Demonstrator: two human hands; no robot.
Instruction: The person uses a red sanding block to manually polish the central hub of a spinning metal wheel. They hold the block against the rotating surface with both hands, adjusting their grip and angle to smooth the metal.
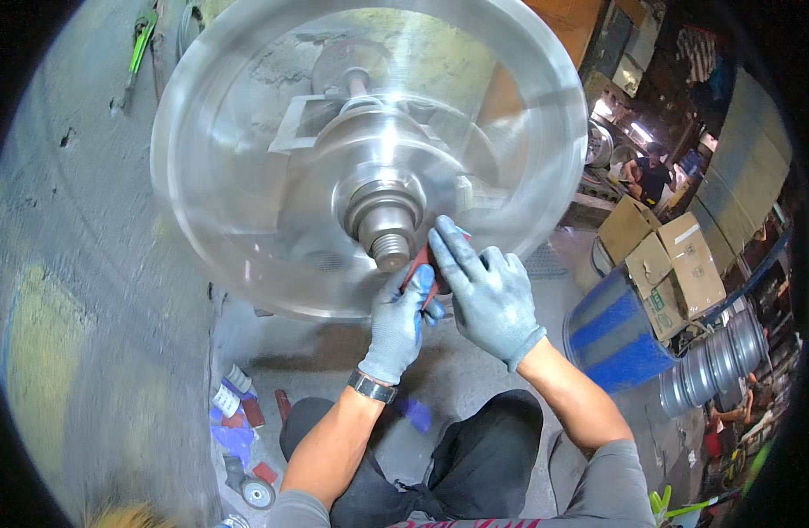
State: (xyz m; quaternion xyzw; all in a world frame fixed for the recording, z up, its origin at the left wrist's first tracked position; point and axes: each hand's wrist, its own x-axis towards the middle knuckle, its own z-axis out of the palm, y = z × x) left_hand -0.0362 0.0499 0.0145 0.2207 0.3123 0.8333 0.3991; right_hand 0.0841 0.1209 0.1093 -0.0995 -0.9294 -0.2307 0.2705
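A large silvery wheel rim spins in front of me, its spokes blurred to a see-through haze. From its centre a threaded spindle end sticks out toward me. Just right of and below the spindle, both my hands, in grey-blue gloves, grip a folded piece of red-brown sandpaper. My left hand pinches its lower left side. My right hand closes on its right side, with two fingers stretched along it toward the wheel. Whether the sandpaper touches the spinning metal I cannot tell.
At right stand a blue drum, cardboard boxes and stacked rims. Another person sits farther back. Red abrasive pieces and a small wheel lie at lower left. A green-handled tool hangs on the left wall.
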